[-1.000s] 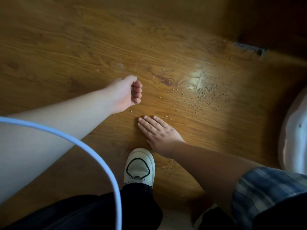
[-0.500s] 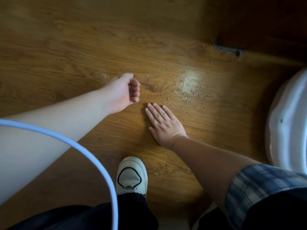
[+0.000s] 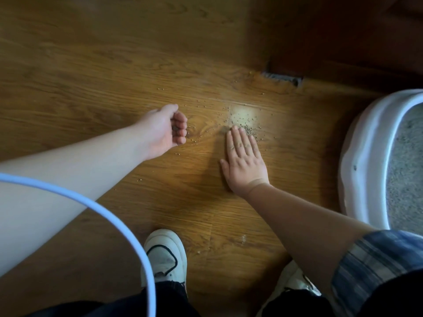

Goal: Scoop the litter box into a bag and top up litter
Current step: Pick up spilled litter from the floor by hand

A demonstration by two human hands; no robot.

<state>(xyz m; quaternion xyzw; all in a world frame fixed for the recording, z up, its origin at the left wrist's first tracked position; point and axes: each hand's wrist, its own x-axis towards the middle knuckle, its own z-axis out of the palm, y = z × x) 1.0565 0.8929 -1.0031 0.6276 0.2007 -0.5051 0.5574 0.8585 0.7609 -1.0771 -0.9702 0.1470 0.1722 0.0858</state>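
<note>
Small brown litter granules (image 3: 248,124) lie scattered over the wooden floor (image 3: 91,88), thickest around a bright patch of light. My right hand (image 3: 243,161) lies flat on the floor with straight fingers, its fingertips touching a little heap of granules. My left hand (image 3: 166,130) hovers to the left, palm turned up and fingers curled into a cup with a few dark granules showing inside. The white litter box (image 3: 357,156) stands at the right edge, grey litter (image 3: 405,170) visible in it.
A pale blue cable (image 3: 128,227) arcs across the lower left, close to the camera. My white shoes (image 3: 164,252) stand at the bottom. Dark wooden furniture (image 3: 343,42) with a gap at its base fills the top right.
My right hand has slid forward and to the right across the floor into the scattered granules, which now bunch at its fingertips. More of the litter box has come into view.
</note>
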